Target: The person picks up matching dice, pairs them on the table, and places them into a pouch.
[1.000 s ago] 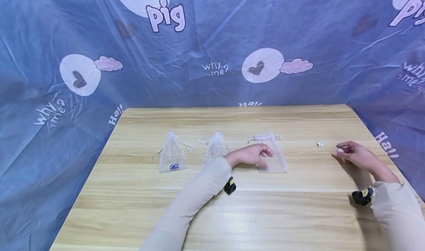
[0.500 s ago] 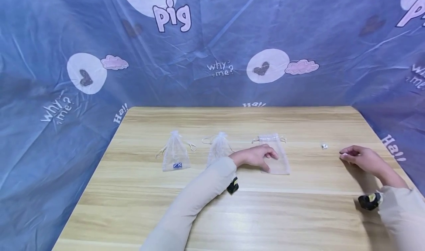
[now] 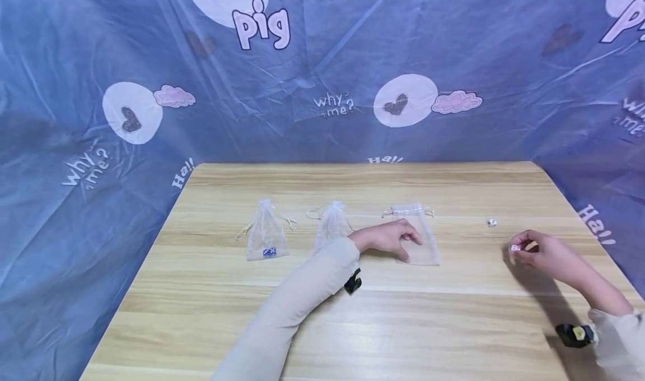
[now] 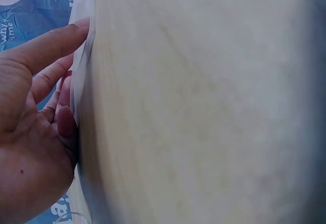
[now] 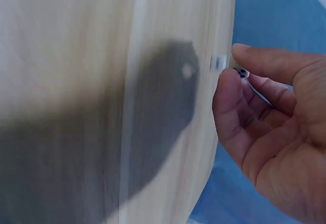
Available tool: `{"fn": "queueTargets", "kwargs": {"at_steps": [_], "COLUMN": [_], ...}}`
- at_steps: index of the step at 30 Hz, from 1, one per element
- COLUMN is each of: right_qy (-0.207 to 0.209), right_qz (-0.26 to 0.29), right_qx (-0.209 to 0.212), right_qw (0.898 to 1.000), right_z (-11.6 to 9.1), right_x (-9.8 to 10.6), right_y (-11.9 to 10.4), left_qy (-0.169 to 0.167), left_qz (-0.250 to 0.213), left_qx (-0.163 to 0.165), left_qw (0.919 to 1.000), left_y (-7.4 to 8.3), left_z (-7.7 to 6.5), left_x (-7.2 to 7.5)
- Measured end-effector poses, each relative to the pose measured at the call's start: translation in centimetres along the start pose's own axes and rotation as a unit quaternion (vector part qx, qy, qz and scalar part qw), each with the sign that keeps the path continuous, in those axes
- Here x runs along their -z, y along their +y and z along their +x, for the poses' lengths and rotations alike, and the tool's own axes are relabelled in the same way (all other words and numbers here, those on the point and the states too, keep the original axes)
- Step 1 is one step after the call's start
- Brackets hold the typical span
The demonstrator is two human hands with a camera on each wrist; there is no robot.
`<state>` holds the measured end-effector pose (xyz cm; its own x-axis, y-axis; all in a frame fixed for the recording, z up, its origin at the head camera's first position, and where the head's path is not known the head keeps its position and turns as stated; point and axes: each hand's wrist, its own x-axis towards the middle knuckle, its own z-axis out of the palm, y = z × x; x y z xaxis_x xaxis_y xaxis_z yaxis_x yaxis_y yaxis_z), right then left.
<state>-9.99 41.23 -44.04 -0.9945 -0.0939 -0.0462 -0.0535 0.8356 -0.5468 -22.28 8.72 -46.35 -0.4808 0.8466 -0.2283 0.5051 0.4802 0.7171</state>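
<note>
My right hand [image 3: 546, 255] pinches a white die [image 3: 514, 248] between thumb and fingertip, above the right part of the table. Dark pips on the die [image 5: 241, 73] show in the right wrist view. A second white die [image 3: 491, 223] lies on the wood just beyond it. Over a flat sheer drawstring bag [image 3: 426, 241] lies my left hand [image 3: 385, 238], its fingers loosely bent and grasping nothing. In the left wrist view the thumb and fingers of that hand [image 4: 38, 96] lie along the bag's white fabric [image 4: 81, 56].
Left of that bag are two more sheer drawstring bags, gathered at the neck. The leftmost bag [image 3: 262, 232] has blue dice [image 3: 269, 251] inside. My left sleeve partly covers the middle bag [image 3: 332, 224]. A blue printed cloth [image 3: 332, 45] hangs behind the table [image 3: 201, 314].
The right hand has drawn back toward the near side with the die, away from the die on the table. The left hand stays at the bag; the head view has shifted slightly.
</note>
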Motion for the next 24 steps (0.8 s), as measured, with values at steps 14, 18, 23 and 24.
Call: {"fn": "queueTargets", "kwargs": {"at_steps": [14, 18, 23, 24], "right_qy": [-0.020, -0.096, -0.124, -0.120], "right_qz": [0.030, 0.078, 0.100, 0.094], "right_qx": [0.144, 0.125, 0.159, 0.175], "right_qw": [0.989, 0.984, 0.974, 0.973], "right_z": [-1.4, -1.8, -2.0, -2.0], "right_x": [-4.2, -5.4, -6.8, -7.1], "right_y": [-6.0, -7.8, -9.1, -9.2], "left_qy": [-0.007, -0.010, -0.011, -0.011], "left_qz": [0.000, 0.004, 0.005, 0.005], "left_qx": [0.012, 0.010, 0.012, 0.012], "left_qw": [0.9999, 0.9999, 0.9999, 0.9999], "left_y": [0.1, 0.1, 0.1, 0.1], "left_z": [0.5, 0.4, 0.3, 0.3], "left_x": [-0.2, -0.2, 0.0, 0.0]}}
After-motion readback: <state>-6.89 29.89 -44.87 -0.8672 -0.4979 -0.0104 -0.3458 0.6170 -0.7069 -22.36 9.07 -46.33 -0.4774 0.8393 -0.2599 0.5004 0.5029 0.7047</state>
